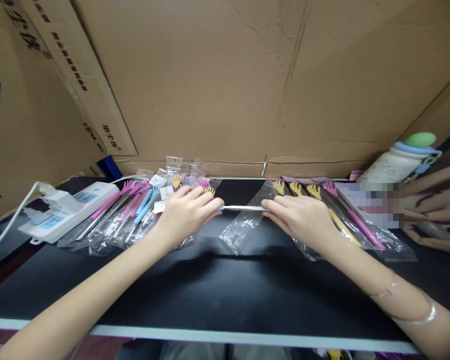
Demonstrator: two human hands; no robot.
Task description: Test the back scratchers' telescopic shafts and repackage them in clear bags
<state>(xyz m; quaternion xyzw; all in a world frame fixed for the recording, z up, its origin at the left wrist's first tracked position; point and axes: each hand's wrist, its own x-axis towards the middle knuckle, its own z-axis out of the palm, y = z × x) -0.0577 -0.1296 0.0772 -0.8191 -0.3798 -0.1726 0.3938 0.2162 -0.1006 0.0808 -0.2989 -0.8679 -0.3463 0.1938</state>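
Between my two hands a back scratcher (243,208) is held level above the black table, its silver rod showing in the gap. Blue shows at the grip of my left hand (189,210), which is closed around one end. My right hand (298,217) is closed on the other end, hiding most of it. Under the rod lies a clear plastic bag (240,232). Beside my left hand are several bagged back scratchers with pink, blue and yellow parts (144,205). Next to my right hand lie more in bags, among them a yellow head (295,188) and a pink handle (365,230).
A white power strip (65,215) with plugs and a cable sits at the left. Cardboard walls (210,90) rise behind and at the left. A white bottle (393,165) with a green top stands at the right, near pale wooden-looking fingers (438,195). The table's pale front edge (225,336) runs below.
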